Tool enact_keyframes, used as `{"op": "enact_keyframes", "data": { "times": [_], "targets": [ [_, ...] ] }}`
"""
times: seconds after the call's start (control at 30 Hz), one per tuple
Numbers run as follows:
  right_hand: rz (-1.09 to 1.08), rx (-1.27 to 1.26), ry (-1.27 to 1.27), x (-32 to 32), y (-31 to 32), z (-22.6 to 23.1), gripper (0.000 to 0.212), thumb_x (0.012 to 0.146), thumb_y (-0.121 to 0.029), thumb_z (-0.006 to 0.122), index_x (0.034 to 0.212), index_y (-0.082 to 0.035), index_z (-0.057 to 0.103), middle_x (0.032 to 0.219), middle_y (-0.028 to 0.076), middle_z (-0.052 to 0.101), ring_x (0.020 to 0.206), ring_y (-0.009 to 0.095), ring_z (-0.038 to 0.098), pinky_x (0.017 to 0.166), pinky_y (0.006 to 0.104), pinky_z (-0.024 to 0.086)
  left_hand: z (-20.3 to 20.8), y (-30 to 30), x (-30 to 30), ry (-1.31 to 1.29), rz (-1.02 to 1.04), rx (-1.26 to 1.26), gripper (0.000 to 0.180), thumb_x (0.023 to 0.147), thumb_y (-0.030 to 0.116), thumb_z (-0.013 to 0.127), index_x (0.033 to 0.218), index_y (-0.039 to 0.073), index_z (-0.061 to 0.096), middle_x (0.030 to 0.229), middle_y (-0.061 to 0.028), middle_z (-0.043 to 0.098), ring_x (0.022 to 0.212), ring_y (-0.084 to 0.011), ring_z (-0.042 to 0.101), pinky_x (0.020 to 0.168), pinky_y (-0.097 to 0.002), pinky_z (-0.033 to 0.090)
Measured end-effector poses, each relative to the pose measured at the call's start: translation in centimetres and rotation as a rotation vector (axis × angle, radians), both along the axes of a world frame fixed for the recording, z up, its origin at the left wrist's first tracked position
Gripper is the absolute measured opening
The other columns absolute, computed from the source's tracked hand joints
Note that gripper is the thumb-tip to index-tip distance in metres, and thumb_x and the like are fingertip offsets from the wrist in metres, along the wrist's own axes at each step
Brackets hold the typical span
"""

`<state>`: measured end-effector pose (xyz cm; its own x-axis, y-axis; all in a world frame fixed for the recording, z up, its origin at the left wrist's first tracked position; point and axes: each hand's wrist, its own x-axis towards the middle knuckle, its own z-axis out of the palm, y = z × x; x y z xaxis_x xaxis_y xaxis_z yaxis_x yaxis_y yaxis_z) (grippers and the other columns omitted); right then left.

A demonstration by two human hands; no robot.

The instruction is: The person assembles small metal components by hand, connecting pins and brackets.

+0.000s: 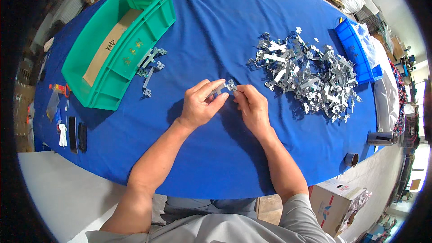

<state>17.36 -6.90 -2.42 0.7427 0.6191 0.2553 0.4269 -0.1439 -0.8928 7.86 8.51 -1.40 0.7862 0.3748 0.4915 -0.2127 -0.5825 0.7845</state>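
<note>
Above the middle of the blue cloth, my left hand (200,103) and my right hand (252,107) hold one small metal bracket (230,85) between them. The left thumb and fingers pinch its left end, while the right fingertips grip the other end. It is silvery, with small holed tabs. On the right lies a large loose heap of similar metal brackets (310,74). A few more brackets (148,74) lie on the left, beside the green bin's wall.
A large green plastic bin (101,96) with cardboard inside stands at the left. A blue crate (353,51) with plastic sheeting sits beyond the heap. A phone (73,134) lies at the left edge; a dark cup (352,159) and a carton (330,204) are at the right.
</note>
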Motion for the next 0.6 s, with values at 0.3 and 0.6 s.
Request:
{"op": "enact_keyframes", "data": {
  "times": [0.3,0.6],
  "targets": [
    [0.048,0.036,0.172,0.19,0.01,-0.08,0.014,0.097,-0.002,0.061,0.110,0.000,0.064,0.085,0.006,0.065,0.074,0.012,0.064,0.067,0.0270,0.055,-0.48,0.11,0.13,0.008,0.024,0.022,0.029,0.081,0.009,0.077,0.109,0.001,0.072,0.072,-0.0050,0.059,0.054,-0.0120,0.052,0.048,-0.0281,0.043],
    [0.116,0.057,0.210,0.58,-0.38,-0.19,0.018,0.096,-0.001,0.061,0.113,0.001,0.065,0.093,0.008,0.064,0.079,0.013,0.065,0.070,0.0278,0.055,-0.65,-0.22,0.31,0.059,0.012,0.031,0.030,0.080,0.006,0.076,0.110,0.000,0.071,0.072,-0.0042,0.059,0.057,-0.0107,0.051,0.050,-0.0271,0.041]
  ]
}}
